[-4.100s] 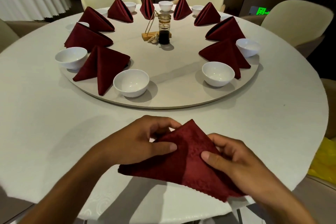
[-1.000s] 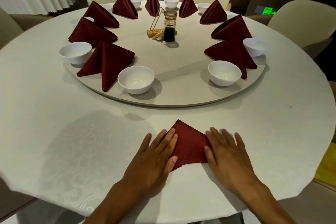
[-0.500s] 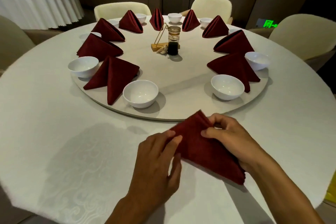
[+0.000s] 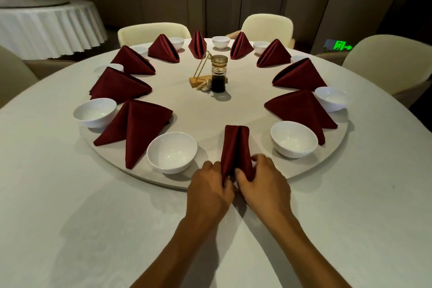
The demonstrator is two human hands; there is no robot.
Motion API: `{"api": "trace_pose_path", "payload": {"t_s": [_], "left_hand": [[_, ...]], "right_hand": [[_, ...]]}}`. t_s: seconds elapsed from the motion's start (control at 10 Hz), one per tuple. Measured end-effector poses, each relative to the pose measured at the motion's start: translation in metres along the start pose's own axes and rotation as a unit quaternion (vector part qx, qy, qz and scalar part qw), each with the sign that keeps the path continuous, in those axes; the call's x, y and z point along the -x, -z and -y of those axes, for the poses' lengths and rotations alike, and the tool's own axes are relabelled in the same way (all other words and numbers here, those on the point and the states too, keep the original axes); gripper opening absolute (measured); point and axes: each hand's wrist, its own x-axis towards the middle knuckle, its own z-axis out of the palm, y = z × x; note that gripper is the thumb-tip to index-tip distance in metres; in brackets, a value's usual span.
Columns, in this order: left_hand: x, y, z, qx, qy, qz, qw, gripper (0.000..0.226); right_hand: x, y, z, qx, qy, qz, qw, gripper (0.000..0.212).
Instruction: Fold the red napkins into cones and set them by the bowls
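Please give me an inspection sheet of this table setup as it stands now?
Surface: round table in white cloth, turntable on it.
Job's things: napkin in hand on the turntable's near edge between near-left bowl and near-right bowl; folded napkins and more bowls ring the turntable.
Clutter: sauce jar and wooden stand at centre.
Grippers: left hand and right hand both grip the napkin's base.
Cables: nothing seen on the table.
Surroundings: cream chairs, second table, green exit sign.
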Motion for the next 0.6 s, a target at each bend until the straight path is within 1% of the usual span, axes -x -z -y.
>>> {"api": "trace_pose_path", "payload": {"t_s": [0.1,0.2,0.3,0.4,0.5,0.6], "left_hand": [[-0.001,-0.009,0.000,-0.002,0.016,-0.024,1.000,0.032],[-0.017,-0.011,-0.003,0.021,0.012,-0.039,0.999,0.040],[-0.018,-0.012,-0.002,0.013,-0.003,-0.032,0.999,0.053],[-0.019,-0.010,0.006,-0.025,-0.010,-0.029,0.999,0.055],[-0.020,-0.009,0.010,-0.071,-0.048,-0.087,0.993,0.051],[0.001,-0.020,-0.002,-0.159,-0.221,-0.118,0.955,0.038]], "right_hand": [[0.004,-0.010,-0.012,0.040,0.033,-0.057,0.997,0.034],[-0.023,-0.004,-0.004,0.081,0.073,-0.064,0.992,0.031],[-0.031,0.002,-0.004,0.113,0.069,-0.041,0.990,0.035],[-0.021,0.005,-0.017,0.134,0.039,-0.035,0.990,0.033],[-0.013,0.005,-0.024,0.140,0.047,-0.051,0.988,0.032],[-0.004,0.006,-0.034,0.098,0.040,-0.086,0.991,0.039]]}}
